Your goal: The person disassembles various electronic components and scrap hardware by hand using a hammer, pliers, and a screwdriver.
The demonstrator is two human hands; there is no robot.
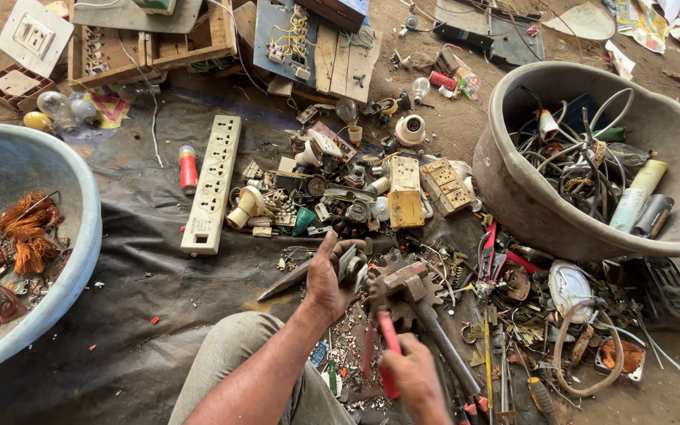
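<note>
My left hand (330, 277) grips a small grey metal part (351, 266) low in the middle of the head view. My right hand (412, 376) is closed around the red handles of a pair of pliers (388, 340), whose jaws meet the grey part. Just right of the jaws lie a rusty hammer (426, 303) and a toothed metal gear (428, 291) on the dark sheet (143, 275). My knee in grey trousers (234, 354) is below the left hand.
A blue tub (80, 236) with copper wire and scrap stands at left. A grey tub (513, 189) with cables stands at right. A white power strip (212, 182), sockets, bulbs and small electrical scrap lie ahead. Loose tools and wires spread to the right.
</note>
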